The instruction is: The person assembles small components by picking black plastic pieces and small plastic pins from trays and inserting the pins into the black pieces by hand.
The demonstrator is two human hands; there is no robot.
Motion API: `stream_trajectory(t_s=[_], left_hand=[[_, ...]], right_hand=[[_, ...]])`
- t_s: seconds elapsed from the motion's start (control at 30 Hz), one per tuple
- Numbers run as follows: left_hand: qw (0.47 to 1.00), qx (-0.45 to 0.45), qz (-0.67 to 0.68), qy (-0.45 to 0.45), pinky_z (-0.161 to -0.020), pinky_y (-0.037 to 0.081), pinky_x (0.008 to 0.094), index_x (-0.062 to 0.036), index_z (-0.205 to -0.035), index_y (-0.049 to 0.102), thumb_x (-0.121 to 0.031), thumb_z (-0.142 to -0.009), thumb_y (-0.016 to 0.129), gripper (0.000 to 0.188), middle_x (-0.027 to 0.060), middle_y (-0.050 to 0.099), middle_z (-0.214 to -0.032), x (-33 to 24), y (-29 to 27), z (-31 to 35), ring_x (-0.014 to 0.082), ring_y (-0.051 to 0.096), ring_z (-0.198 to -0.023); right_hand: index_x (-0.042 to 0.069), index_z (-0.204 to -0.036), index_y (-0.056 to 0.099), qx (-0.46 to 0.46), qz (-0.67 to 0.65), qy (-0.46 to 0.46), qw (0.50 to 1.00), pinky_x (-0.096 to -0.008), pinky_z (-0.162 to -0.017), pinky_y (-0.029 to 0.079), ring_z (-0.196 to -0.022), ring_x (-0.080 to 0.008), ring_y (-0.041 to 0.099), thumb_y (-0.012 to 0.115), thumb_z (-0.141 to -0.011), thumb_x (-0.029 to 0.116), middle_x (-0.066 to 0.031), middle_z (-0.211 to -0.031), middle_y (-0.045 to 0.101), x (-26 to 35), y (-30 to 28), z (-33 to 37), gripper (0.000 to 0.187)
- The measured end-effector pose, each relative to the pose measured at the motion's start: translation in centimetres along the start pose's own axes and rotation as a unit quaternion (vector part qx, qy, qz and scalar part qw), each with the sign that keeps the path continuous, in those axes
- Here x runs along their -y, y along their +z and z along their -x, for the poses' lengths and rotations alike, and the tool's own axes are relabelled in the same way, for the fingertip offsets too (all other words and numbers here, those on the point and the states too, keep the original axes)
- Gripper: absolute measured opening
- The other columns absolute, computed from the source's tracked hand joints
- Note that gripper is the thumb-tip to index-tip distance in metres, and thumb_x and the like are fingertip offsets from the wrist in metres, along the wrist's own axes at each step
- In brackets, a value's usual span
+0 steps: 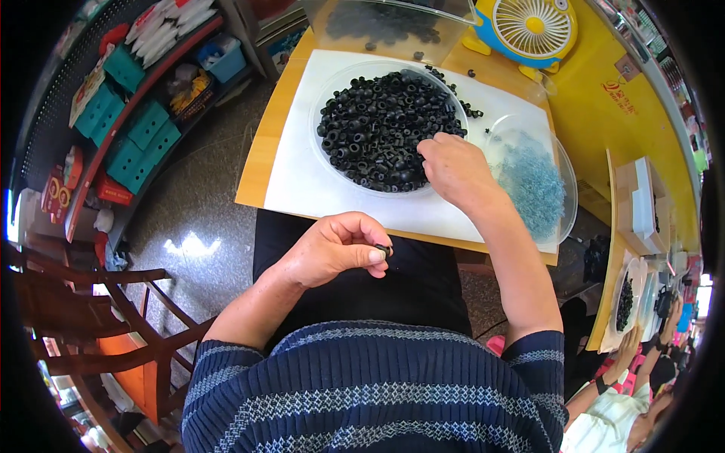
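Note:
My left hand (332, 248) is held over my lap, just off the table's near edge. Its thumb and fingers pinch a small black part (384, 248), mostly hidden by the fingertips. My right hand (458, 167) reaches over the right rim of a wide, clear round tray (313, 134). Its fingers are curled together against the heap of small black ring-like parts (377, 128); whatever they hold is hidden. To the right of that forearm is a clear round dish (570, 198) with a pile of fine, pale blue translucent pieces (532, 185).
White sheeting (283, 177) covers much of the wooden table (257, 162). A clear bin (445, 38) with black parts and a yellow-blue fan (529, 30) stand at the back. Stray parts lie near the tray. Shelves (136, 83) and a chair (113, 325) are left; people work at right.

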State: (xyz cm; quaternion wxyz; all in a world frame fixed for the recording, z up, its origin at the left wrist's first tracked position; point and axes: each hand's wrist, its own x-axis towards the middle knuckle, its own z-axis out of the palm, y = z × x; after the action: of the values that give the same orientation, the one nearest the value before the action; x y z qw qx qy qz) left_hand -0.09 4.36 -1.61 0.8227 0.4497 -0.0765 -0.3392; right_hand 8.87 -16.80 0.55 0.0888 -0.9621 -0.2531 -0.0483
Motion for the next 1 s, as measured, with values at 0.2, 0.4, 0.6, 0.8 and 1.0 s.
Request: stream_trajectory(t_s=[0.2, 0.4, 0.6, 0.8, 1.0], left_hand=[[1.000, 0.001, 0.008, 0.006, -0.069, 0.051, 0.0254, -0.0009, -0.095, 0.056, -0.003, -0.081, 0.058, 0.015, 0.0048, 0.059, -0.084, 0.0, -0.3, 0.2, 0.0134, 0.060, -0.074], [0.998, -0.034, 0.049, 0.018, -0.067, 0.051, 0.0230, -0.0020, -0.093, 0.056, -0.005, -0.081, 0.057, 0.013, 0.0047, 0.059, -0.082, -0.1, -0.3, -0.3, 0.0138, 0.062, -0.072], [0.997, -0.062, 0.037, 0.018, -0.065, 0.050, 0.0221, -0.0030, -0.094, 0.055, -0.007, -0.081, 0.059, 0.014, 0.0039, 0.059, -0.083, 0.0, 0.2, -0.7, 0.0107, 0.059, -0.073], [0.996, -0.078, -0.023, 0.026, -0.068, 0.050, 0.0272, -0.0030, -0.100, 0.050, -0.002, -0.079, 0.058, 0.022, 0.0078, 0.059, -0.086, 0.7, 0.9, -1.4, 0.0159, 0.059, -0.076], [0.996, -0.074, -0.054, 0.017, -0.069, 0.048, 0.0233, -0.0042, -0.105, 0.047, -0.003, -0.079, 0.060, 0.029, 0.0049, 0.056, -0.089, 1.0, 2.3, -1.9, 0.0108, 0.056, -0.078]], right_hand=[[0.005, -0.075, 0.056, 0.009, 0.107, -0.069, 0.992, -0.0373, -0.068, 0.045, -0.076, -0.0263, 0.055, 0.053, -0.068, 0.006, -0.0099, -0.073, 0.053, 0.9, 0.8, -0.9, 0.007], [0.004, -0.083, 0.053, -0.016, 0.038, 0.004, 0.999, -0.0378, -0.067, 0.046, -0.078, -0.0274, 0.055, 0.051, -0.073, 0.007, -0.0121, -0.077, 0.055, 1.2, 0.5, -0.7, 0.011], [0.000, -0.088, 0.058, -0.016, -0.430, 0.125, 0.894, -0.0215, -0.069, 0.044, -0.076, -0.0085, 0.055, 0.055, -0.077, -0.002, -0.0022, -0.082, 0.058, 1.1, -1.1, 2.3, 0.011], [0.000, -0.091, 0.057, 0.063, -0.694, 0.129, 0.705, -0.0212, -0.072, 0.045, -0.078, -0.0076, 0.055, 0.056, -0.078, -0.001, -0.0016, -0.085, 0.058, 2.6, -1.0, 6.5, 0.013], [0.001, -0.092, 0.056, 0.078, -0.738, 0.102, 0.662, -0.0195, -0.070, 0.045, -0.078, -0.0067, 0.054, 0.059, -0.078, 0.000, -0.0017, -0.086, 0.057, 2.6, -0.2, 7.9, 0.014]])
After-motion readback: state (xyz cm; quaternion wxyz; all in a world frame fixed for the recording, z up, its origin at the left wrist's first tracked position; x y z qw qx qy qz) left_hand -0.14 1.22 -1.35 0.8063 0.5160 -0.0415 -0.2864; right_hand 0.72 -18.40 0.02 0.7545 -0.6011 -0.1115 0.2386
